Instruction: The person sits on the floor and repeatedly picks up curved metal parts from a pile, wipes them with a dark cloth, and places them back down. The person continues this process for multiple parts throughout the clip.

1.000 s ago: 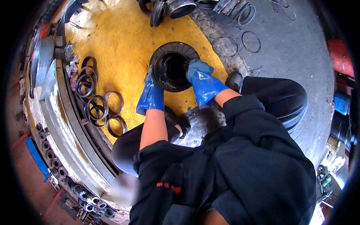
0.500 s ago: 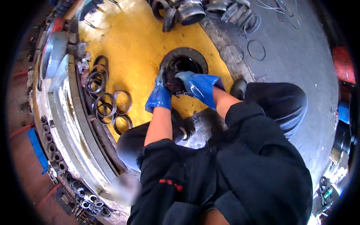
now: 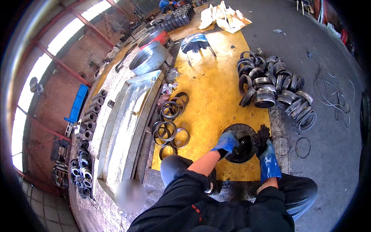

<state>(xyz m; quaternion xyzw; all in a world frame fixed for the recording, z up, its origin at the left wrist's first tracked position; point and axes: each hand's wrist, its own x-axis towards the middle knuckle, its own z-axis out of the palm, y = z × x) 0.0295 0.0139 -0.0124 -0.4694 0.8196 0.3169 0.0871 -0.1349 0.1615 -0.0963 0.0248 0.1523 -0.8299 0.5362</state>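
Note:
A black round pan [image 3: 239, 159] with a wide rim and a dark, glossy inside sits on the yellow floor sheet between my knees. My left hand [image 3: 227, 141], in a blue glove, reaches over the pan's left rim. Its fingers blend into the dark inside, so I cannot make out their grip. Just right of the pan, my right hand [image 3: 266, 153], also blue-gloved, is closed around a black, dirty, shaggy rag [image 3: 262, 136]. The rag sticks up beyond the fingers, beside the pan's right rim.
Several loose metal rings [image 3: 181, 137] lie to the left, near a long metal trough [image 3: 129, 100]. A heap of dark rings [image 3: 265, 96] stands ahead to the right. A small stool [image 3: 194, 42] is farther off. Thin wire [image 3: 335, 94] and a thin hoop [image 3: 302, 148] lie on the grey floor.
My hands, earlier close together on the dark rag over the pan, are now apart. My right hand has carried the rag to the pan's right side. The view has tilted up and shifted left.

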